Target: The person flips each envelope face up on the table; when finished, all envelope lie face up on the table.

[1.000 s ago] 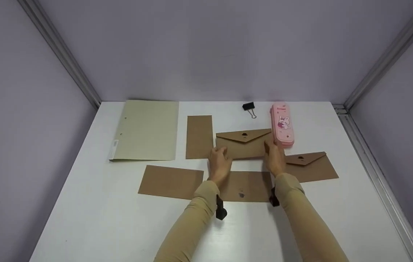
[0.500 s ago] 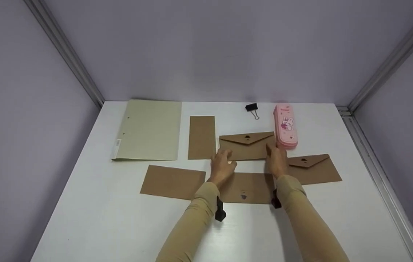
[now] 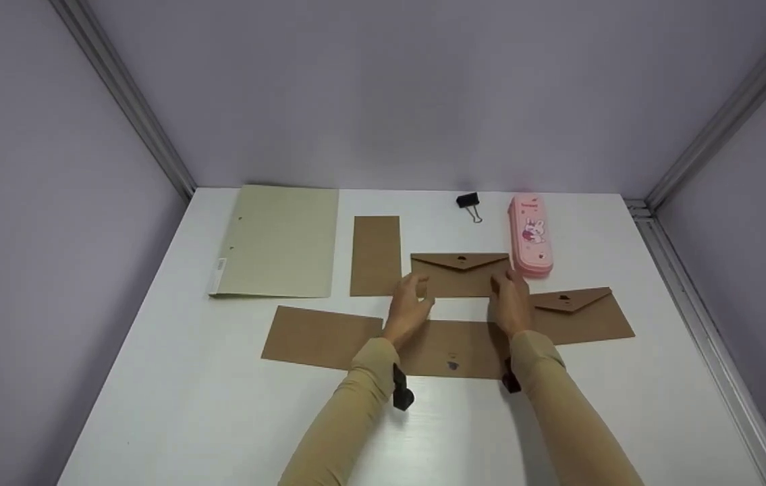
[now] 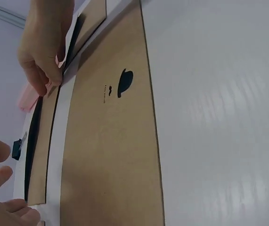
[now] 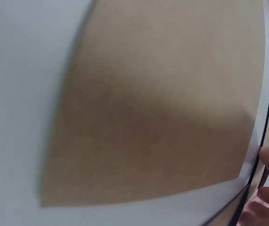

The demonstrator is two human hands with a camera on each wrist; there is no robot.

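Note:
A brown kraft envelope [image 3: 460,280] with a pointed flap lies level between my two hands, near the middle of the table. My left hand [image 3: 409,310] is at its lower left corner, thumb and fingers spread apart with nothing between them. At the envelope's right end, my right hand [image 3: 511,304] pinches the edge with thumb and fingers, which the left wrist view shows too [image 4: 44,52]. Below both wrists lies another envelope [image 4: 110,141], printed with a black hat and moustache. A third envelope [image 3: 582,317], flap showing, lies just right of my right hand.
Two more plain brown envelopes lie at left, one upright [image 3: 374,256] and one sideways [image 3: 322,337]. A pale green folder [image 3: 285,243] occupies the back left. A black binder clip [image 3: 468,200] and a pink pencil case [image 3: 531,236] stand at the back; walls surround the table.
The middle envelope has turned from a slight tilt, right end higher, to level with the table's back edge. My left hand has let go of its left corner; the right hand stays at its end.

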